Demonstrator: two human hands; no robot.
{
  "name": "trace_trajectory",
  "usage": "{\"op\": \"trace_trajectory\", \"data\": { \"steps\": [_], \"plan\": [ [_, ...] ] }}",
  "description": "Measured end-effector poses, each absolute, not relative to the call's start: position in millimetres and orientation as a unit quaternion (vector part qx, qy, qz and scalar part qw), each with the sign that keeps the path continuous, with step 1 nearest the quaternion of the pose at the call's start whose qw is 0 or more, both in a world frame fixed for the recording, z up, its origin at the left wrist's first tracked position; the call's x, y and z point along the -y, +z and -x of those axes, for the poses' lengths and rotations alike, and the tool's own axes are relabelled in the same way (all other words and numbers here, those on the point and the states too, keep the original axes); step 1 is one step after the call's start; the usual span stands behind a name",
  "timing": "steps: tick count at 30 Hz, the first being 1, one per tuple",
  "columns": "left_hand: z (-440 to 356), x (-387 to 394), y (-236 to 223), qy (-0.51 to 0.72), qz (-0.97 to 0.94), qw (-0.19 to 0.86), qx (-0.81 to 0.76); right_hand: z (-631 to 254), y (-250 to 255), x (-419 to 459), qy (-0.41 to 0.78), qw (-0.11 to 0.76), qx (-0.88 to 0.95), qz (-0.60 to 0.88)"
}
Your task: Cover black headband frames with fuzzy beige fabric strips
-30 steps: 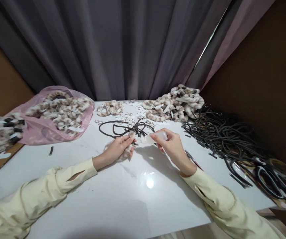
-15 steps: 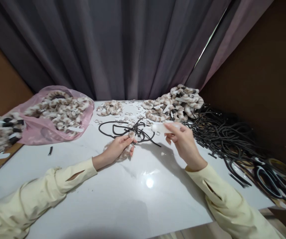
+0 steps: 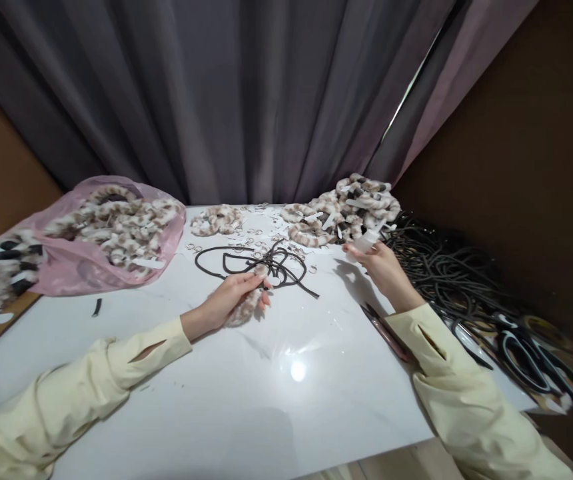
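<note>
My left hand (image 3: 234,297) rests on the white table (image 3: 276,393), its fingers closed round a furry leopard-print piece (image 3: 242,310) and pinching it at the end of a black cord (image 3: 266,263). My right hand (image 3: 384,267) is stretched out to the right and holds a small white bottle (image 3: 366,242) near the pile of furry leopard-print rings (image 3: 346,210) at the back right.
A pink plastic bag (image 3: 91,263) full of furry rings lies at the left. Small metal rings (image 3: 256,237) are scattered at the back. A heap of black cords (image 3: 446,267) fills the right side, with scissors (image 3: 536,350) near the right edge. A pink-handled tool (image 3: 386,333) lies by my right forearm.
My right hand has drawn away from my left hand with the white bottle, moving right and back towards the pile of furry rings. My left hand has stayed in place.
</note>
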State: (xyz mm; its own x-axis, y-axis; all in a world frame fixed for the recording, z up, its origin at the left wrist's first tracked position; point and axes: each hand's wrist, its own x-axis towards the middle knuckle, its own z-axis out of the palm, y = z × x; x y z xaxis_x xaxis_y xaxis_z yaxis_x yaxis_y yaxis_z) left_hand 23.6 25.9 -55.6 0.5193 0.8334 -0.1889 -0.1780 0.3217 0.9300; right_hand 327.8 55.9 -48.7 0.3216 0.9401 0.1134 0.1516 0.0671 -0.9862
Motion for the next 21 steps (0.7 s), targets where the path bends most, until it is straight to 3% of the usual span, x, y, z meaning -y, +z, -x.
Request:
{"op": "trace_trajectory", "data": {
  "steps": [10,21],
  "plan": [
    [-22.1,-27.2,-54.2,0.344,-0.444,0.751,-0.348,-345.3,-79.8,-73.7,0.197,0.469,0.552,0.660],
    [-18.2,-19.9,-25.2,0.372,-0.544,0.664,-0.353,-360.4,-30.6,-9.1,0.050,0.295,0.633,0.714]
  ]
}}
